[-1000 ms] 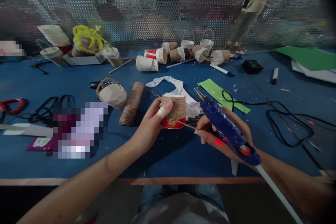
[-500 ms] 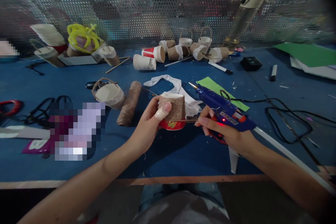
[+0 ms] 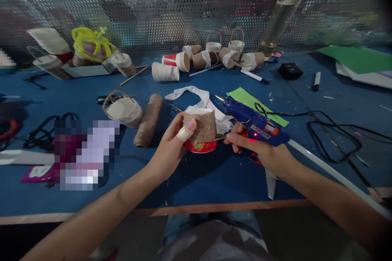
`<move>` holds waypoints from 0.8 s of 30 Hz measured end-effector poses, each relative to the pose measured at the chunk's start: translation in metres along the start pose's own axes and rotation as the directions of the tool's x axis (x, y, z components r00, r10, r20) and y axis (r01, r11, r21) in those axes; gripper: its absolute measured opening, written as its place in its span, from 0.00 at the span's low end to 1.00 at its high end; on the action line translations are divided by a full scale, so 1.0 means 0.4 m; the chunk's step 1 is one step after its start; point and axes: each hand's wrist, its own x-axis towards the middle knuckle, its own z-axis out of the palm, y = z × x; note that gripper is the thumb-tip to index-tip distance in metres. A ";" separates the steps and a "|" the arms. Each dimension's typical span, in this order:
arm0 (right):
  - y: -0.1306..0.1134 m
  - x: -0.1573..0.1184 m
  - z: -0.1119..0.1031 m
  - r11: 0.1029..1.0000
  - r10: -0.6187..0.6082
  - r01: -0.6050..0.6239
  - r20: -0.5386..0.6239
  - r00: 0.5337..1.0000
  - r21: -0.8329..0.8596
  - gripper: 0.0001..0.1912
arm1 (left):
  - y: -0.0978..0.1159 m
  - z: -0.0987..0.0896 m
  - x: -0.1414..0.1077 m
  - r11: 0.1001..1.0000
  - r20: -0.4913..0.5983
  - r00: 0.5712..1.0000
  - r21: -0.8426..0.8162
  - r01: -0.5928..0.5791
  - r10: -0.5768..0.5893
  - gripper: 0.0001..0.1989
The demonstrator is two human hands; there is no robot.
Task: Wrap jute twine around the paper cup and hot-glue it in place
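My left hand (image 3: 167, 151) is wrapped round a paper cup (image 3: 200, 147), its thumb, with a bandage on it, pressed to the side. Brown twine winds round most of the cup; a red band with a gold pattern shows below. From the cup, a strand of twine (image 3: 221, 137) runs to the fingertips of my right hand (image 3: 260, 144), which pinch it. That same hand carries a blue hot glue gun (image 3: 248, 116), its red light lit and its nozzle pointing up and left. Behind the cup lies white lace ribbon (image 3: 202, 96). A roll of twine (image 3: 149, 120) rests to the left.
A twine-handled cup basket (image 3: 125, 112) stands left of the roll. Several wrapped cups (image 3: 202, 60), paper cups (image 3: 165, 72) and a water bottle (image 3: 280, 20) line the mesh screen (image 3: 147, 4). The gun's black cord (image 3: 309, 124) loops across the right, near green paper (image 3: 240, 96).
The view has shifted slightly. My right hand, with the glue gun and the strand, is a little closer to the cup. My left hand keeps its hold.
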 end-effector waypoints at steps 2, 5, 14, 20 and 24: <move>0.001 0.003 0.000 1.000 -0.002 0.002 0.003 1.000 -0.012 0.12 | 0.000 0.001 -0.001 1.000 0.003 1.000 0.001 -0.003 0.003 0.18; -0.001 0.004 0.000 0.999 0.000 -0.001 -0.018 1.000 -0.033 0.13 | -0.001 0.001 -0.003 1.000 0.011 1.000 0.008 -0.008 0.008 0.19; -0.003 0.003 0.008 0.996 -0.046 0.041 -0.074 0.996 -0.073 0.16 | -0.001 0.001 -0.006 1.000 0.070 0.998 -0.024 0.011 -0.009 0.19; 0.000 -0.004 0.017 0.999 -0.054 0.053 -0.152 0.987 -0.011 0.18 | 0.000 0.000 -0.008 0.999 0.072 0.997 -0.031 0.028 -0.026 0.20; 0.002 -0.007 0.017 0.995 -0.101 0.097 -0.149 0.984 -0.032 0.19 | 0.001 0.001 -0.009 0.999 0.066 0.997 -0.025 0.029 -0.027 0.21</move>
